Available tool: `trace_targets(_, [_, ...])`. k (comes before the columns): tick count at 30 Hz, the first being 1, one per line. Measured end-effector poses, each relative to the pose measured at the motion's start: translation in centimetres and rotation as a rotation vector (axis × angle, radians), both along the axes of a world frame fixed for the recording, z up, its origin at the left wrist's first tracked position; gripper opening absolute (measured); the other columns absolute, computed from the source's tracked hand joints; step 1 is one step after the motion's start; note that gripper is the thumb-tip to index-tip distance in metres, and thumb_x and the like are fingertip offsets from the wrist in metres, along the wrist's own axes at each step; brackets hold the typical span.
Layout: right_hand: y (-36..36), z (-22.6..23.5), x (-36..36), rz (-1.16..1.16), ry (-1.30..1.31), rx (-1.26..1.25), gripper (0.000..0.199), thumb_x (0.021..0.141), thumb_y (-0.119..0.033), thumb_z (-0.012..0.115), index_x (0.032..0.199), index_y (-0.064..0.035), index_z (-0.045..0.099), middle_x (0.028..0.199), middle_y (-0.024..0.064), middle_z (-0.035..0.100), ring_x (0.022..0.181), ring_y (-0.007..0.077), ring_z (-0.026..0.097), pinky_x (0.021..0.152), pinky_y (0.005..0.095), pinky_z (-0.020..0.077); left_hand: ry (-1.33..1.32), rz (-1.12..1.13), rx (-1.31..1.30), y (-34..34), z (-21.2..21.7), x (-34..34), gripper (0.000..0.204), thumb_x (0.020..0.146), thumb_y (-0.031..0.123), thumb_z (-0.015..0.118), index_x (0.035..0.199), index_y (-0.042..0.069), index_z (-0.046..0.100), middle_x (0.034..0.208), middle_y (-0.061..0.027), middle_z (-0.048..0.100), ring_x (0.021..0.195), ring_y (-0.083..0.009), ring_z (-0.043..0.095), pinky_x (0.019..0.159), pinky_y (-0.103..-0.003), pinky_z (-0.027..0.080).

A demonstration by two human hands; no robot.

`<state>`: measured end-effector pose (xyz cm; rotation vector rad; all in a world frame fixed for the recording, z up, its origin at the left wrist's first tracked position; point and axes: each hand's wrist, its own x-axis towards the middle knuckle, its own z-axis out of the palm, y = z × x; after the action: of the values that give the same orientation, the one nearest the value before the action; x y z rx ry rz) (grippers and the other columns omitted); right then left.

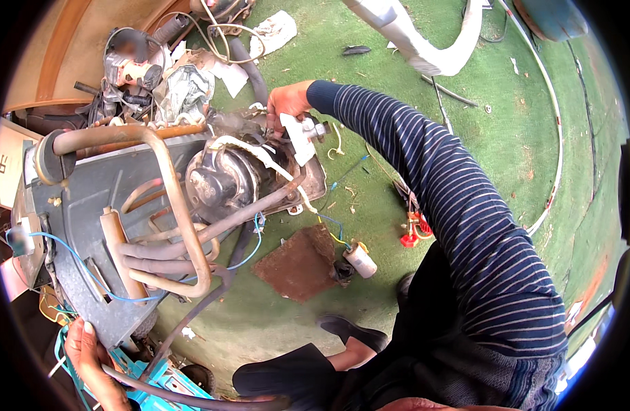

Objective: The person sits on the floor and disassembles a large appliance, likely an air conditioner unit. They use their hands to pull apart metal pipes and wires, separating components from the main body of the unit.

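Right hand: reached across to the far right end of the metal unit, fingers curled downward among its fittings, next to a white strip and a metal valve. Exactly what the fingertips pinch: cannot tell.

Left hand: at the unit's near left corner, thumb along the edge of the grey base; remaining fingers partly hidden, so closure beneath cannot be confirmed.

Key relation: unit lies ahead and to the person's left, between the hands. Long axis slants from the left hand, lower left, up to the right hand. Each hand is at its own end; the round black motor sits nearer the right.

On the base: thick bent pipes and a loose blue wire.

Beside it, on the green floor: brown slab, white cylinder with wires, red-handled tool.

Below the left hand: turquoise crate, dark hose crossing over it.

Beyond the unit: crumpled plastic bag, orange power tool.
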<state>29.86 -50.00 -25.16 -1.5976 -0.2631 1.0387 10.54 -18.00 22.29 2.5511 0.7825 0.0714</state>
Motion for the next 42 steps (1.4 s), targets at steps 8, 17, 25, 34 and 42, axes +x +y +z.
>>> trace_targets(8, [-0.2, -0.9, -0.3, -0.059, 0.086, 0.042, 0.026, 0.078, -0.008, 0.084, 0.103, -0.0055, 0.079, 0.079, 0.0015, 0.074, 0.056, 0.0106, 0.061, 0.043, 0.0282, 0.045, 0.089, 0.001, -0.006, 1.9, 0.7, 0.1, 0.032, 0.099, 0.022, 0.067, 0.121, -0.002, 0.065, 0.084, 0.0031, 0.057, 0.072, -0.0071, 0.048, 0.061, -0.022, 0.037])
trace_targets(17, [-1.4, -3.8, -0.2, -0.233, -0.054, 0.134, 0.02, 0.084, -0.006, 0.072, 0.102, -0.0007, 0.078, 0.093, 0.0069, 0.078, 0.067, 0.0105, 0.065, 0.052, 0.0273, 0.0496, 0.015, -0.161, -0.125, 5.8, 0.7, 0.5, 0.026, 0.099, 0.015, 0.064, 0.118, -0.002, 0.065, 0.098, -0.0021, 0.068, 0.084, -0.0079, 0.058, 0.076, -0.022, 0.044])
trace_targets(25, [-4.2, 2.7, -6.5, -1.093, 0.308, 0.185, 0.018, 0.096, -0.017, 0.067, 0.08, -0.008, 0.064, 0.068, -0.0018, 0.054, 0.052, 0.0102, 0.045, 0.047, 0.0314, 0.0361, 0.025, -0.353, -0.121, 6.6, 0.6, 0.6, 0.015, 0.097, 0.017, 0.066, 0.106, 0.005, 0.07, 0.079, 0.01, 0.053, 0.07, -0.0025, 0.042, 0.064, -0.021, 0.032])
trace_targets(34, [-0.4, 13.3, -22.6, -1.264, 0.299, 0.2, 0.035, 0.099, -0.013, 0.062, 0.133, -0.0055, 0.061, 0.08, -0.0033, 0.051, 0.06, 0.0065, 0.045, 0.049, 0.0257, 0.0391, -0.046, -0.613, -0.184, 7.4, -2.1, 2.1, 0.022, 0.097, 0.013, 0.06, 0.101, -0.006, 0.07, 0.083, -0.0037, 0.068, 0.078, -0.012, 0.059, 0.076, -0.03, 0.047])
trace_targets(42, [-1.3, 9.5, -29.1, -1.019, 0.151, 0.097, 0.019, 0.1, -0.015, 0.063, 0.115, -0.0047, 0.067, 0.077, -0.0023, 0.052, 0.055, 0.0084, 0.046, 0.048, 0.023, 0.0366, -0.088, -0.593, -0.039, 6.0, 1.1, -2.0, 0.031, 0.091, 0.025, 0.067, 0.075, -0.001, 0.071, 0.063, -0.0053, 0.06, 0.051, -0.0138, 0.05, 0.05, -0.032, 0.041])
